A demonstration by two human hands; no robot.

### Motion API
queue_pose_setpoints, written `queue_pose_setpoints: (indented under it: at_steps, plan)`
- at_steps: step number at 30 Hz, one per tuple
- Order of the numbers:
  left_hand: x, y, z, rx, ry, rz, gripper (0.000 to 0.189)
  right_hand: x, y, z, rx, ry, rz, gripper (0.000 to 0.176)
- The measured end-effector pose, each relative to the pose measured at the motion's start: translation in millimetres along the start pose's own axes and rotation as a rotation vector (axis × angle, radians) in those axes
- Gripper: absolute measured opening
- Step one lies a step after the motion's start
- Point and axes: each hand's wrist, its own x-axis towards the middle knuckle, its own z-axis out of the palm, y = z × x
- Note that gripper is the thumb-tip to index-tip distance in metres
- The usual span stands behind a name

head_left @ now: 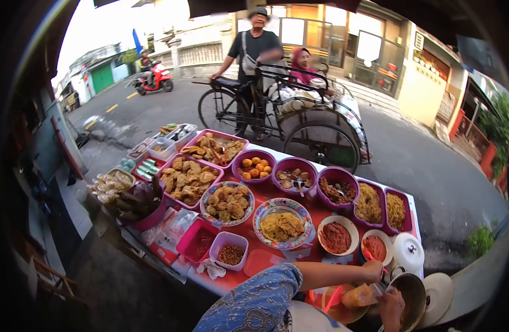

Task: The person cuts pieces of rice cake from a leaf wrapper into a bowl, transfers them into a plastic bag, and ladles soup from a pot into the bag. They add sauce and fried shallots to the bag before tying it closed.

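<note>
My left hand (373,270) is closed near the front rim of a small bowl of red chili paste (374,247). A red spoon handle (368,254) shows beside its fingers, but I cannot tell what they grip. Lower down, my right hand (392,306) is closed on a clear plastic bag (358,296) with orange-brown contents. The bag hangs over a pot of orange liquid (343,314), where another red handle (333,299) leans. A dark metal pan (414,299) sits just right of my right hand.
Fried food fills a pink tray (189,206), with egg, noodle and sauce containers around it. A white lid (408,252) lies at the table's right. Across the table, a person (257,50) stands by a pedicab (321,135) carrying a passenger. A red scooter (155,78) is on the road.
</note>
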Motion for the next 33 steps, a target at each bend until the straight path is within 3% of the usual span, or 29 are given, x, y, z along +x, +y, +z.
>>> queue_pose_setpoints:
  at_steps: [2, 7, 9, 13, 15, 16, 17, 19, 20, 21, 22, 24, 26, 28, 29, 31, 33]
  plan:
    - [6.2, -3.7, 4.3, 0.067, 0.008, 0.012, 0.012, -7.0, 1.9, -1.9, 0.135, 0.037, 0.045, 0.022]
    - [1.5, 4.4, 4.1, 0.002, 0.044, 0.029, 0.012, -7.9, -39.3, -44.3, 0.001, 0.091, -0.092, 0.01]
    - [6.5, 1.8, 5.6, 0.049, 0.036, -0.018, 0.012, -8.2, -44.4, -52.0, 0.012, -0.05, -0.002, 0.015]
    - [8.4, -4.5, 4.1, 0.097, 0.031, -0.05, 0.009, -4.1, -37.8, -48.5, -0.014, -0.076, 0.023, 0.022]
    - [14.2, -14.1, 5.1, 0.307, 0.125, 0.198, 0.01, -7.2, 2.5, -6.1, 0.001, 0.08, -0.007, 0.021]
    - [8.3, -9.7, -0.1, 0.264, 0.069, 0.076, 0.013, -4.9, -4.6, -12.4, 0.024, 0.08, 0.006, 0.023]
    - [1.5, -7.9, -2.2, 0.309, 0.167, 0.108, 0.015, -3.8, -5.4, -9.2, 0.032, 0.161, -0.012, 0.029]
    - [42.7, -51.8, 12.5, 0.246, 0.208, 0.186, 0.015, 3.1, -4.5, -10.0, 0.167, 0.134, -0.055, 0.023]
    - [29.3, -36.6, -0.7, 0.311, 0.139, 0.166, 0.018, 5.2, -2.0, -2.7, 0.226, 0.195, -0.064, 0.021]
    - [31.0, -42.1, -2.8, 0.333, 0.188, 0.188, 0.019, 5.8, -7.7, -1.7, 0.238, 0.156, 0.041, 0.021]
    - [13.8, -26.5, -11.3, 0.155, 0.166, 0.148, 0.013, 5.4, -2.5, 9.5, 0.405, 0.174, 0.109, 0.02]
    - [2.6, -2.4, -19.1, 0.03, 0.086, -0.108, 0.014, 4.0, -6.7, 12.3, 0.9, 0.082, 0.449, 0.009]
    - [3.5, -5.4, -18.9, -0.055, 0.063, -0.112, 0.022, 7.4, 3.2, 31.9, 1.102, 0.152, 0.434, 0.012]
    - [2.8, 0.1, -17.1, -0.079, 0.096, -0.135, 0.022, 10.7, 1.2, 33.2, 0.755, 0.173, 0.293, 0.026]
    - [1.5, 4.2, -16.0, -0.08, 0.117, -0.148, 0.022, 11.6, -0.8, 34.1, 0.751, 0.174, 0.307, 0.026]
    - [3.0, 5.2, -12.5, -0.165, 0.156, -0.136, 0.018, 17.7, -8.3, 35.4, 0.454, 0.279, 0.109, 0.037]
    - [4.7, 4.5, -11.1, -0.086, 0.17, -0.121, 0.018, 25.3, -11.7, 31.4, 0.442, 0.197, 0.136, 0.037]
